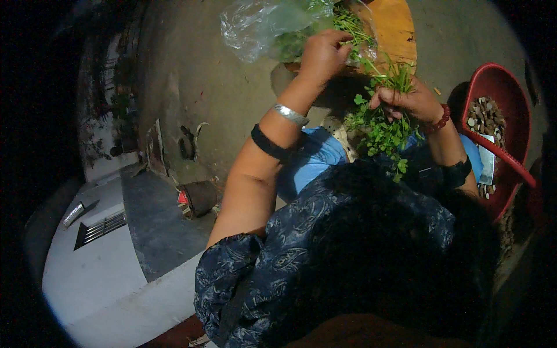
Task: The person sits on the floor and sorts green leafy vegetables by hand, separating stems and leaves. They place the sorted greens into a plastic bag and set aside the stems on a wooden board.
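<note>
My right hand grips a bunch of leafy green herbs, which look like coriander; the cut stems point up above the fist and the leaves hang down below it. My left hand is up and to the left, its fingertips pinched on thin green stems at the edge of a pile of herbs. That pile lies on clear plastic on a worn yellow wooden surface. A clear plastic bag with more greens showing through it is beyond my left hand.
At the right stands a red plastic scoop or basket with small brown and whitish pieces and a pale flat rectangular thing. A dark bucket-like container is on the floor at the left, near a white wall with a grate.
</note>
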Action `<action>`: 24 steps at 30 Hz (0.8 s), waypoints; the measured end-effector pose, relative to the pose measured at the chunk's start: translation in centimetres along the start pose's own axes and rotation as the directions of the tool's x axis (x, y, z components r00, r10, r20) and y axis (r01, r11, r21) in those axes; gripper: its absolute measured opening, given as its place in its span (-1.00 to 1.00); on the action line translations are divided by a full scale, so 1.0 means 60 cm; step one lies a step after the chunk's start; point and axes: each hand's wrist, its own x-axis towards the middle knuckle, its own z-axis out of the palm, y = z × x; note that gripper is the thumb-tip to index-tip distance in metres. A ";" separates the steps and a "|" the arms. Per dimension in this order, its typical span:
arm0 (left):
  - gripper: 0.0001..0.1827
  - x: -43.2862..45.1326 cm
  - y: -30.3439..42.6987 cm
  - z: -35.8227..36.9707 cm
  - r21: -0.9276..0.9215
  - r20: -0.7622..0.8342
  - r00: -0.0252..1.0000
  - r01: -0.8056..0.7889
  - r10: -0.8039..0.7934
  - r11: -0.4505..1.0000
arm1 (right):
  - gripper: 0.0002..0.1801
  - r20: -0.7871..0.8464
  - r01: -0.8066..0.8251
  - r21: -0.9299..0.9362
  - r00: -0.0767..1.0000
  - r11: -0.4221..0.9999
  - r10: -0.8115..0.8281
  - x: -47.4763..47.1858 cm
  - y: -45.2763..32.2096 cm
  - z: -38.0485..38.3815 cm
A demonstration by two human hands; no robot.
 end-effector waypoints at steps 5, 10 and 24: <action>-0.69 -0.010 -0.006 0.035 0.455 0.188 0.976 -0.187 0.112 0.871 | -0.73 -0.123 0.033 -0.002 0.992 0.999 -0.033 0.002 0.006 -0.003; -0.78 -0.007 -0.031 0.031 0.187 0.019 0.990 -0.139 0.138 0.972 | -0.72 -0.186 0.145 -0.056 0.971 0.988 -0.153 0.018 0.013 -0.012; -0.80 -0.003 0.005 -0.062 -0.845 -0.165 0.853 0.137 -0.495 0.517 | -0.66 -0.400 0.085 0.089 0.915 0.992 -0.042 0.029 0.030 -0.016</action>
